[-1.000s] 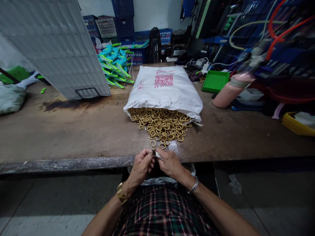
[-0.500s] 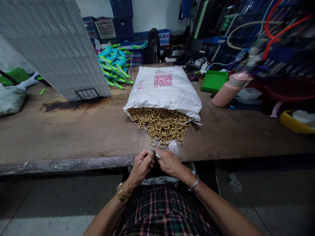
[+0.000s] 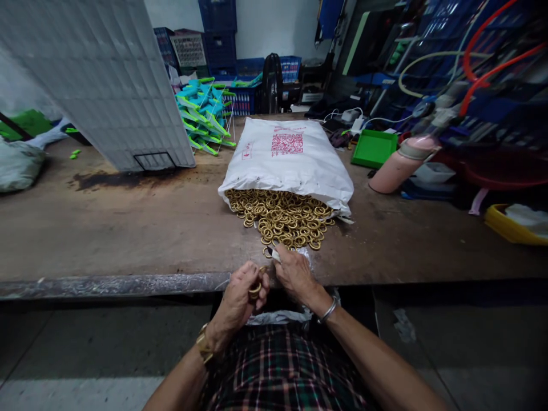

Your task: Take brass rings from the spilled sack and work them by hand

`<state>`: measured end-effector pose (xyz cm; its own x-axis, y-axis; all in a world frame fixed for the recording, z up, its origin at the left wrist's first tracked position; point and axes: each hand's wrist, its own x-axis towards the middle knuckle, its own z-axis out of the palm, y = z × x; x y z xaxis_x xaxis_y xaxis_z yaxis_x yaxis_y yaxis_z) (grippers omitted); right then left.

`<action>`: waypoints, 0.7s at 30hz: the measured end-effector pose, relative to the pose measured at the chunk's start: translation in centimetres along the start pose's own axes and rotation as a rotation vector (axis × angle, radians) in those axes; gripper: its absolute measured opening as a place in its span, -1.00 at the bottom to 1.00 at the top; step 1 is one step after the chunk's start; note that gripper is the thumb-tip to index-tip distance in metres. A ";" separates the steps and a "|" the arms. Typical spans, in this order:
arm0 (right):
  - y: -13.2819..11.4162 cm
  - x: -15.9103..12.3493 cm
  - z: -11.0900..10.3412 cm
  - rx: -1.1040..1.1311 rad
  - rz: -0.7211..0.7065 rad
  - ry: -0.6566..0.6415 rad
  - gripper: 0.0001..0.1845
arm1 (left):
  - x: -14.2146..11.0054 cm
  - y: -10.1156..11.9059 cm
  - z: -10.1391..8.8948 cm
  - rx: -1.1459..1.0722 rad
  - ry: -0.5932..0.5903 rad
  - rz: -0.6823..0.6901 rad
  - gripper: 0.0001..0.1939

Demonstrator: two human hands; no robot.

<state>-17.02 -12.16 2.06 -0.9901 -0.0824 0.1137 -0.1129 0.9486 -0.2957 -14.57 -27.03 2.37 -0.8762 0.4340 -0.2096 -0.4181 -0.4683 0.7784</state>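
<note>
My left hand (image 3: 238,295) is closed around gold-coloured rings (image 3: 255,291) just off the table's front edge; how many lie inside the fingers is hidden. In my right hand (image 3: 296,275) is a small tool (image 3: 274,254) with a pale handle and a dark tip, its exact kind too small to tell. The tip points left, over a loose ring at the near end of the ring pile (image 3: 286,220). These rings spill from the mouth of a white bag (image 3: 252,154) with red print, lying on its side.
The brown wooden table (image 3: 128,228) bears a ribbed grey panel (image 3: 128,85) at the left and green-and-turquoise pieces (image 3: 205,114) behind. Right of the bag are a green tray (image 3: 374,147), a pink bottle (image 3: 396,168) and a yellow tray (image 3: 509,225).
My hands have moved apart. The right one has gone forward with the tool to the near rings; the left has drawn slightly back, and rings now show in its fingers.
</note>
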 end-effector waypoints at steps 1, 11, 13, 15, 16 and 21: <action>-0.3 0.4 0.0 -0.022 0.022 0.025 -0.85 | 0.2 0.1 -0.2 -0.038 0.023 -0.004 -0.63; -1.5 2.0 0.7 -0.177 0.091 -0.033 -0.80 | 1.0 0.1 -2.2 -0.238 0.052 -0.089 -0.71; -1.6 2.0 0.6 -0.173 0.098 -0.030 -0.79 | 1.3 0.2 -2.3 -0.307 0.060 -0.134 -0.72; -1.6 1.9 0.7 -0.160 0.091 -0.027 -0.78 | 1.6 0.3 -2.5 -0.368 0.088 -0.164 -0.72; -1.6 1.9 0.8 -0.150 0.086 -0.028 -0.78 | 1.7 0.3 -2.5 -0.384 0.107 -0.168 -0.72; -0.9 1.9 1.3 0.038 -0.022 0.027 -0.78 | 2.3 0.4 -2.5 -0.292 0.160 -0.090 -0.69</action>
<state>-18.86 -13.53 1.31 -0.9847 -0.0945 0.1463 -0.1385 0.9341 -0.3290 -17.36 -28.19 0.73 -0.8493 0.3686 -0.3779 -0.5264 -0.6439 0.5552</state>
